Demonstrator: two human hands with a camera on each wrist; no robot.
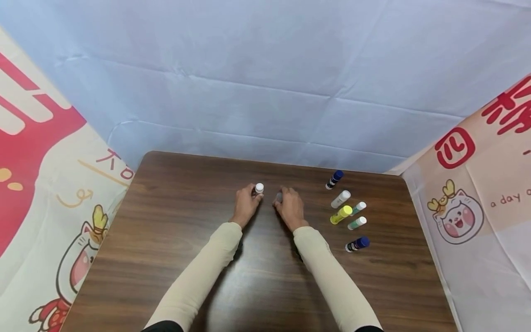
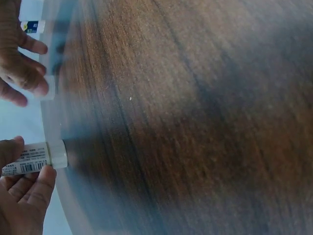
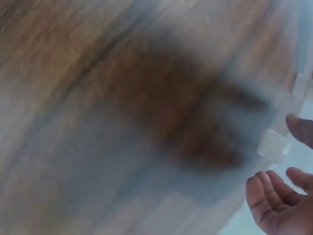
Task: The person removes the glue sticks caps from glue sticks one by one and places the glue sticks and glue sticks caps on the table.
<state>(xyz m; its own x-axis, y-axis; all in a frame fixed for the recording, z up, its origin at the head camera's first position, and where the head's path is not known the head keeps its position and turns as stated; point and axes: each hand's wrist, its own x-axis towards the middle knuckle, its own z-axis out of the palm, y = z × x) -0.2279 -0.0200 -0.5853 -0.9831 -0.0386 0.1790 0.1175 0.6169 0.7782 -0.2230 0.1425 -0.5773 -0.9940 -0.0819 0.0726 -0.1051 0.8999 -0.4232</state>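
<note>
A white glue stick [image 1: 259, 188] with a barcode label stands upright on the table, gripped between the thumb and fingers of my left hand [image 1: 244, 204]. In the left wrist view the label of this glue stick [image 2: 34, 157] shows beside the fingertips. My right hand [image 1: 292, 207] is a short way to the right, fingers and thumb spread around a small pale, see-through piece [image 3: 274, 146] on the table. Gaps show between that piece and the fingers in the right wrist view. Its kind is hard to make out.
To the right stand several glue sticks: a blue-capped one [image 1: 334, 180] at the back, a white one [image 1: 340, 199], a yellow one [image 1: 341, 215], two green-and-white ones [image 1: 357, 223], and another blue-capped one [image 1: 357, 244] nearer. A pale cloth wall [image 1: 265, 110] rises behind the table.
</note>
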